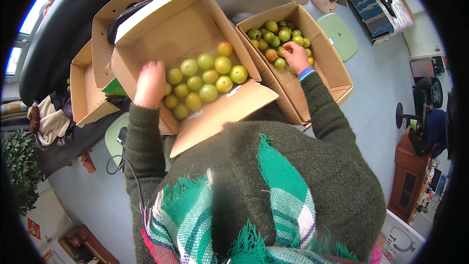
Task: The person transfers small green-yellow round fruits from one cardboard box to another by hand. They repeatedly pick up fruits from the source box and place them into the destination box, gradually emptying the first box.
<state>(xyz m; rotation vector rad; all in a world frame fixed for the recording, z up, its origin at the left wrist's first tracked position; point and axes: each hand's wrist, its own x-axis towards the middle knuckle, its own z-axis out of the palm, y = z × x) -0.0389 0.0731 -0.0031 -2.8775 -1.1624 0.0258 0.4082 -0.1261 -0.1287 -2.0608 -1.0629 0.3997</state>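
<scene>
A cardboard box (176,25) tilts before me, with greenish-yellow tomatoes (207,92) laid in rows at its near end. My left hand (151,84) lies across the left wall of this box, beside the leftmost tomatoes; whether its fingers grip the wall is hard to see. In a second cardboard box (331,58) to the right, my right hand (296,57) reaches down with bent fingers. Its fingertips touch or nearly touch a small green tomato (280,51) in a heap of green and orange-tinged tomatoes (284,35). A firm hold on it cannot be made out.
An open flap (223,117) of the middle box extends towards my body. More cardboard boxes (97,80) stand at the left by a black sofa (47,44). A green stool (337,35) is beyond the right box. A cable (128,161) hangs by my left sleeve.
</scene>
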